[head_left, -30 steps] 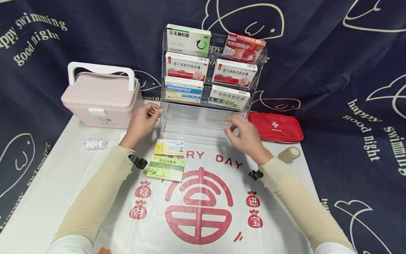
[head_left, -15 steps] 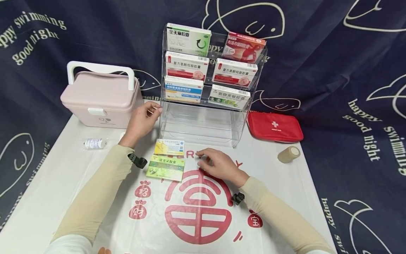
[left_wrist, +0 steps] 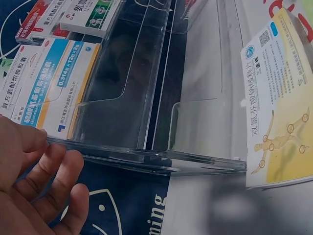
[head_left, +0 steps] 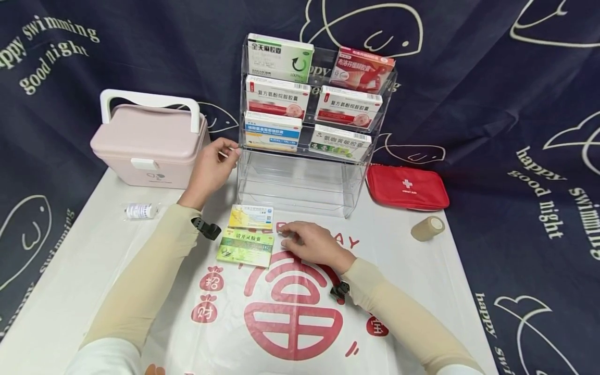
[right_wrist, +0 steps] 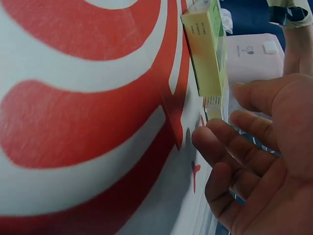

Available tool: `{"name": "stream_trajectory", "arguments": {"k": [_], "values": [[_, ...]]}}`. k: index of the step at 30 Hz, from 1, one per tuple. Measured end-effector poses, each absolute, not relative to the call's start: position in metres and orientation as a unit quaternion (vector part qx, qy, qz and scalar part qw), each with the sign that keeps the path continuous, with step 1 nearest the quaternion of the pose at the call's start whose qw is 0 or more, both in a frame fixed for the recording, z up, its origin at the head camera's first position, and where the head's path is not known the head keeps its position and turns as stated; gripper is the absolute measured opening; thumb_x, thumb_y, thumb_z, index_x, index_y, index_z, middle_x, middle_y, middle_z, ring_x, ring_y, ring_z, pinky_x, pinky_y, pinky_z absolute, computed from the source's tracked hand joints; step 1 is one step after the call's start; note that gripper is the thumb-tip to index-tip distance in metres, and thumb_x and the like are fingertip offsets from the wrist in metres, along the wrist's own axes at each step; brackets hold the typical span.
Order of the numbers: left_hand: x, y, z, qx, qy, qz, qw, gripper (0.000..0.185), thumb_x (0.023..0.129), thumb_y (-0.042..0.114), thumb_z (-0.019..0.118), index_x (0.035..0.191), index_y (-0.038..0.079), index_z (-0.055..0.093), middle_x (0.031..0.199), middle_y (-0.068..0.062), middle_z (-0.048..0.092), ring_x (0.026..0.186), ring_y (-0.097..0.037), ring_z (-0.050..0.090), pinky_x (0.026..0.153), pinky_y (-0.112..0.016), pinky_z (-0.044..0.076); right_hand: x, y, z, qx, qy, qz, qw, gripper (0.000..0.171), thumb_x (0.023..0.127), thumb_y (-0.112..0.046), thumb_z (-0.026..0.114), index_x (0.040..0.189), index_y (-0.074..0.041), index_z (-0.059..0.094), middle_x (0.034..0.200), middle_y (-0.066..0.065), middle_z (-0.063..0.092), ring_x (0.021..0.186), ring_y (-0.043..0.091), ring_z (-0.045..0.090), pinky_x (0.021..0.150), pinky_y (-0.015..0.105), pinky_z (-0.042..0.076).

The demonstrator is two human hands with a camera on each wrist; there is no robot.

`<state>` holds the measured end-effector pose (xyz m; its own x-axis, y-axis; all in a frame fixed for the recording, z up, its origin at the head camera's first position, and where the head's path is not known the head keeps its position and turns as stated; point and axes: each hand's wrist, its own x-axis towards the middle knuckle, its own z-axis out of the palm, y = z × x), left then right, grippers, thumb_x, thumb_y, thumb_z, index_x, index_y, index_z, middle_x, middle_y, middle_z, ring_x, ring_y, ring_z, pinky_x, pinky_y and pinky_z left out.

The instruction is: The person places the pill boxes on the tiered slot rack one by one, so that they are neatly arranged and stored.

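Left hand (head_left: 209, 172): fingers relaxed, touching the clear rack's (head_left: 300, 179) left front edge, likely steadying it.
Right hand (head_left: 313, 242): fingers loose, holding nothing, just right of the green box (head_left: 246, 248).
Green box: flat mid-table, beside the yellow box (head_left: 250, 217), below the rack.

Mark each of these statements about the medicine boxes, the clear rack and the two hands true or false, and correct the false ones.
1. The left hand touches the left edge of the clear rack. True.
2. The right hand grips the red first-aid pouch. False: it holds nothing and lies on the white mat, close beside the green box; the pouch sits apart, right of the rack.
3. The rack's lowest tier holds two boxes. False: that tier shows no box; the six boxes sit in the three tiers above.
4. The yellow box lies on the mat in front of the rack. True.
5. The pink case stands open. False: its lid is down.
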<state>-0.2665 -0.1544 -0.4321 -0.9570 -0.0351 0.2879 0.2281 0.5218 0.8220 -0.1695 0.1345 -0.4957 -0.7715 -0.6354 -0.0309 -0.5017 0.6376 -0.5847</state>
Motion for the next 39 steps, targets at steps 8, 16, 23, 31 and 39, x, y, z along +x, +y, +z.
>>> {"name": "stream_trajectory", "arguments": {"k": [8,16,23,31,39], "values": [[-0.267,-0.154,-0.432,-0.057,-0.864,-0.483,0.131,0.020,0.102,0.019,0.062,0.114,0.004,0.067,0.091,-0.010,0.066,0.074,-0.025,0.063,0.069,-0.033,0.045,-0.168,0.115,-0.504,-0.300,0.909,-0.270,0.099,0.046,0.095,-0.042,0.071,0.133,-0.016,0.066,0.110,-0.005,0.068,0.079,0.006,0.057,0.066,0.026,0.048],[-0.268,-0.153,-0.432,-0.052,-0.862,-0.488,0.128,0.020,0.102,0.019,0.063,0.114,0.004,0.068,0.091,-0.011,0.066,0.076,-0.027,0.065,0.070,-0.031,0.045,-0.163,0.102,-0.508,-0.295,0.922,-0.239,0.074,0.051,0.090,-0.052,0.073,0.129,-0.020,0.069,0.108,-0.007,0.066,0.076,0.007,0.052,0.064,0.028,0.045],[-0.268,-0.154,-0.433,-0.052,-0.865,-0.482,0.130,0.021,0.102,0.020,0.063,0.115,0.004,0.068,0.091,-0.011,0.066,0.075,-0.027,0.065,0.069,-0.030,0.045,-0.157,0.098,-0.511,-0.297,0.925,-0.226,0.068,0.057,0.088,-0.055,0.075,0.130,-0.017,0.069,0.118,-0.002,0.065,0.100,0.012,0.060,0.080,0.035,0.053],[-0.268,-0.155,-0.436,-0.051,-0.866,-0.481,0.127,0.022,0.102,0.021,0.063,0.115,0.004,0.068,0.091,-0.011,0.067,0.074,-0.025,0.065,0.069,-0.031,0.046,-0.154,0.100,-0.511,-0.290,0.920,-0.250,0.082,0.054,0.089,-0.050,0.076,0.130,-0.016,0.066,0.120,0.000,0.064,0.101,0.014,0.060,0.081,0.035,0.053],[-0.267,-0.155,-0.435,-0.056,-0.858,-0.494,0.129,0.022,0.102,0.021,0.063,0.114,0.003,0.068,0.091,-0.012,0.067,0.071,-0.021,0.065,0.065,-0.025,0.046,-0.150,0.111,-0.513,-0.306,0.882,-0.358,0.025,0.042,0.090,-0.030,0.080,0.125,-0.017,0.061,0.097,-0.006,0.060,0.080,0.016,0.061,0.070,0.029,0.048]]}}
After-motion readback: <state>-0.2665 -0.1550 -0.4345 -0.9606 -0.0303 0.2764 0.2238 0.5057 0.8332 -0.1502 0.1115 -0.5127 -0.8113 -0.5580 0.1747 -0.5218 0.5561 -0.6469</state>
